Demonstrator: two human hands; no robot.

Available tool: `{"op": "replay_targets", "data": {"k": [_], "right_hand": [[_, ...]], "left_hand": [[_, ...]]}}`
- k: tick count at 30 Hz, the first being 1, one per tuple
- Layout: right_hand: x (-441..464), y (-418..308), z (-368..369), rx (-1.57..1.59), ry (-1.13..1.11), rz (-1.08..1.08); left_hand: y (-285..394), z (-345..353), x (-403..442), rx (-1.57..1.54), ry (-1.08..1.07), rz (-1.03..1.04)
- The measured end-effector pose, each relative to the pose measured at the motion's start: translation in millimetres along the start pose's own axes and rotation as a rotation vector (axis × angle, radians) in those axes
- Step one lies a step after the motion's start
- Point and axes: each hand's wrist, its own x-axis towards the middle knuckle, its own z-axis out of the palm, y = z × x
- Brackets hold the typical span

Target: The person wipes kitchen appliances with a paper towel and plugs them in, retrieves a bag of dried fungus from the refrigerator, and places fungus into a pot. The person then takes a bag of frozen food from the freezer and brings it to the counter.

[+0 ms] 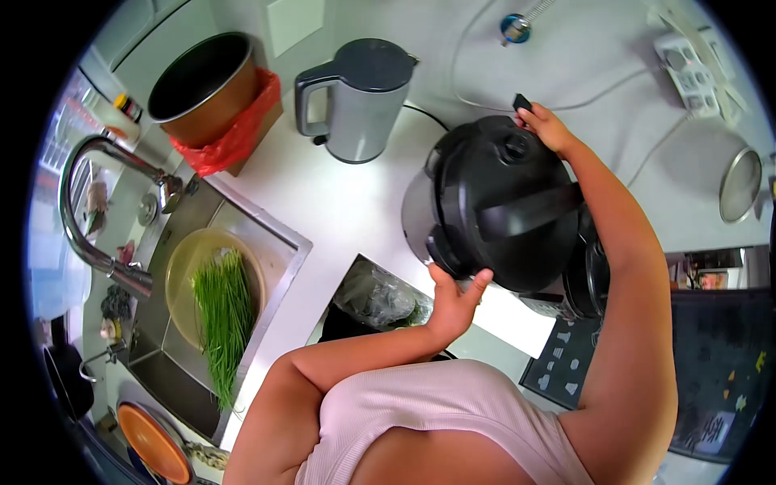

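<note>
A black electric pressure cooker (517, 202) with a rounded lid and a raised handle sits before me at the counter's right side. My left hand (457, 303) is against its near lower edge, thumb and a finger showing at the rim, the other fingers partly hidden. At the cooker's far side, my right hand (546, 125) pinches a small black piece (522, 103) that looks like a plug. Beyond the cooker, a thin pale cable (485, 103) runs along the wall.
A grey kettle (360, 97) stands behind, left of the cooker. Farther left is a brown pot (206, 89) with a red bag. Green chives (222, 307) lie in a yellowish bowl (179, 271) in the sink (279, 250). A power strip (691, 77) and strainer (741, 186) are at right.
</note>
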Motion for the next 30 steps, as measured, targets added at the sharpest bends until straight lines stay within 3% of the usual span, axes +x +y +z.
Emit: {"op": "replay_targets", "data": {"k": [4,5,8,9,10,11,12,15,18,22,30], "right_hand": [[-1,-7,0,-0.081,0.011,0.016],[-1,-8,-1,-0.118,0.019,0.022],[-13,-24,-1,-0.061,0.070,0.063],[-20,-34,-2,-0.063,0.097,0.085],[-22,-37,-7,-0.027,0.098,0.105],[-26,-39,-13,-0.017,0.109,0.113],[-29,-41,-19,-0.009,0.118,0.122],[-34,-36,-31,0.118,0.188,0.103],[-38,-32,-29,0.288,0.270,0.066],[-51,-31,-28,0.372,0.296,0.031],[-85,-23,-36,0.452,0.439,-0.127]], "left_hand": [[-15,-43,7,0.284,-0.118,0.353],[-18,-67,6,0.305,-0.161,0.129],[-23,-143,45,0.566,0.179,0.136],[15,-166,64,0.272,0.227,0.006],[1,-217,105,0.381,0.361,0.224],[-8,-269,152,0.739,0.606,0.446],[25,-290,178,0.770,0.642,0.468],[72,-328,269,0.431,0.570,0.575],[84,-337,333,0.007,0.066,0.334],[68,-344,391,-0.146,0.017,-0.031],[63,-341,416,-0.193,-0.130,-0.101]]}}
